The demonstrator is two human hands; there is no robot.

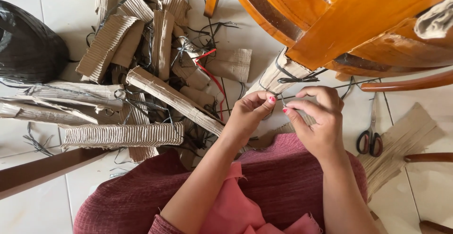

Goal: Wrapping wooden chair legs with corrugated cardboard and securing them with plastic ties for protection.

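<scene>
A person seated on a white tiled floor (pixel 56 7) works w/ both hands at a thin dark cord (pixel 282 101) that runs up to a knot on the cardboard-wrapped leg (pixel 278 73) of an orange wooden chair (pixel 358 17). The left hand (pixel 247 113) is curled nearly closed, thumb & forefinger pinching the cord just below the wrapping. The right hand (pixel 318 118) is likewise curled, fingertips pinched on the same cord, almost touching the left; whether either grips anything else can't be told. Both sit directly under the chair leg, above a dark red skirt (pixel 283 177). To the left, a heap of corrugated cardboard strips (pixel 141 73) lies tangled w/ more dark cord & one red cord (pixel 207 71). A black plastic bag (pixel 28 45) sits at far left. Scissors (pixel 370 139) w/ dark handles rest on the floor at right, beside a flat cardboard sheet (pixel 401 139), apart from the hands.
</scene>
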